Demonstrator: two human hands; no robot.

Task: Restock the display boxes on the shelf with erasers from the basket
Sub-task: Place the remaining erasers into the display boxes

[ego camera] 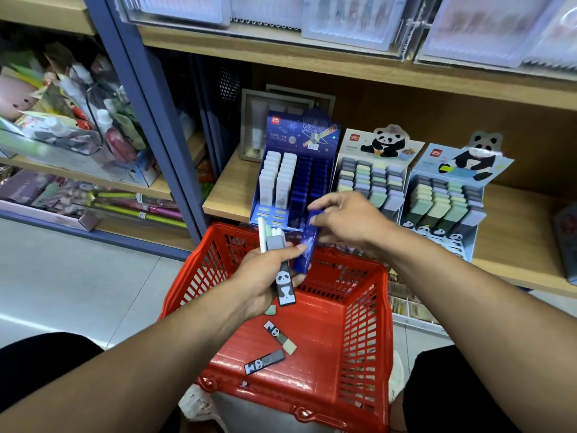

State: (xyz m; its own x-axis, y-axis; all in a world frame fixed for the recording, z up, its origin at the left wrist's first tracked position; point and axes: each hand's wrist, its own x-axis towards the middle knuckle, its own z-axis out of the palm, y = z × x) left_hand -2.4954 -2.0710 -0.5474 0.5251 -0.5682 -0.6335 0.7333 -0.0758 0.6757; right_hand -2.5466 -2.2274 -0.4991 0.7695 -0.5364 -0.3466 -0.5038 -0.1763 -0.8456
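progress: mid-restock | left hand (265, 276) grip curled round a bunch of erasers (276, 245) above red basket (368, 307) | right hand (346, 220) pinches blue eraser (307, 245) | display boxes (296, 182) behind basket look nearly full | three erasers left in basket

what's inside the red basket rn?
On the red basket floor: two panda-sleeved erasers and a small greenish piece. The left hand and forearm cover part of the floor, so more may lie there.
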